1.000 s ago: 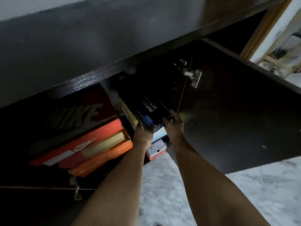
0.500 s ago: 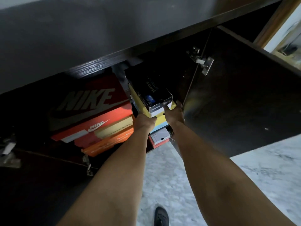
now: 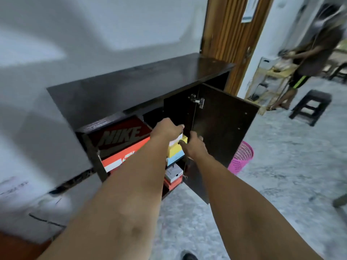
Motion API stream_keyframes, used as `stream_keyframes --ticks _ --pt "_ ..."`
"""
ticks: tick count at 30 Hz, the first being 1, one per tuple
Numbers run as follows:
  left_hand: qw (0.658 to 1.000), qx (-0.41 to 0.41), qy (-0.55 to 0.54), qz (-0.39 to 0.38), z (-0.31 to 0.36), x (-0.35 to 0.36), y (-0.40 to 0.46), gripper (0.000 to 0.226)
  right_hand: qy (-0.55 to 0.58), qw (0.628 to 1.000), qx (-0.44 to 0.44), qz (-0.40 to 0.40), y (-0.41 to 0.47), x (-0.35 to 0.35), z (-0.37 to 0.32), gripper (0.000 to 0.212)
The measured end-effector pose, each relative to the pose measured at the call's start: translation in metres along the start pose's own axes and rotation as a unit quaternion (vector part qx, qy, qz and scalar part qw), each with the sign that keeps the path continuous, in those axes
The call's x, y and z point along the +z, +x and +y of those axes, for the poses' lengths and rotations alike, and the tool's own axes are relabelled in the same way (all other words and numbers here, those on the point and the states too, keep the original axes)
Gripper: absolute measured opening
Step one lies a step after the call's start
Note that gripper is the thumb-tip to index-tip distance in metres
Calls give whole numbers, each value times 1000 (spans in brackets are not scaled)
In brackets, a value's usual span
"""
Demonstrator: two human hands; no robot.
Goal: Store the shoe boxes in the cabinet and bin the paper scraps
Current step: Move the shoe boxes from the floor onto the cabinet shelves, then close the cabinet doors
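Shoe boxes (image 3: 120, 145) sit stacked inside the cabinet (image 3: 131, 87); left hand (image 3: 168, 129) and right hand (image 3: 193, 147) reach at the yellow box (image 3: 175, 150), grip unclear. Pink bin (image 3: 242, 158) beside cabinet awaits scraps, none visible.

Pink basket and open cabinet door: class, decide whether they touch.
Cannot tell. In the head view the cabinet door covers the near side of the pink basket, so neither contact nor a gap shows between them.
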State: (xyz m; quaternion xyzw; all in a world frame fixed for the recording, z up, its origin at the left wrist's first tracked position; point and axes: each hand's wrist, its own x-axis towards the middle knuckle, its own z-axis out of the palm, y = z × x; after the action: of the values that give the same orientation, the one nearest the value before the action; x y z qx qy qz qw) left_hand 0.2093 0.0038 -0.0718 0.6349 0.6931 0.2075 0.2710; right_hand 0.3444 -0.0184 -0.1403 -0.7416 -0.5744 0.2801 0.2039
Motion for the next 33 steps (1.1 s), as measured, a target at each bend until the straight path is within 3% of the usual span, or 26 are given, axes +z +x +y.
stream_keyframes --ticks 7,11,14,16,18,20,23,24,29,33 --pt "992 92 54 72 -1 -133 -90 66 67 994 -82 12 -130 -36 -89 66" --pt "982 119 121 82 -28 -170 -121 51 53 987 -148 -17 -189 -31 -131 59" --pt "974 128 169 82 -49 -183 -136 36 59 980 -167 -90 -225 -17 -151 63" --pt "972 124 185 74 -64 -186 -143 31 15 972 -180 -151 -248 -9 -162 68" --pt "974 109 191 56 -78 -188 -148 30 -106 961 -189 -174 -266 4 -167 79" --pt "974 101 200 41 -86 -188 -151 31 -200 950 -175 -161 -269 25 -163 78" --pt "972 99 211 23 -94 -182 -153 29 -229 951 -139 -153 -258 50 -152 39" --pt "972 103 211 16 -97 -179 -154 28 -231 952 -127 -157 -254 51 -150 37" --pt "970 117 213 15 -101 -170 -145 26 -273 946 -107 -137 -241 41 -146 52" --pt "969 120 214 33 -97 -171 -132 47 -306 947 -99 -25 -233 25 -130 57"
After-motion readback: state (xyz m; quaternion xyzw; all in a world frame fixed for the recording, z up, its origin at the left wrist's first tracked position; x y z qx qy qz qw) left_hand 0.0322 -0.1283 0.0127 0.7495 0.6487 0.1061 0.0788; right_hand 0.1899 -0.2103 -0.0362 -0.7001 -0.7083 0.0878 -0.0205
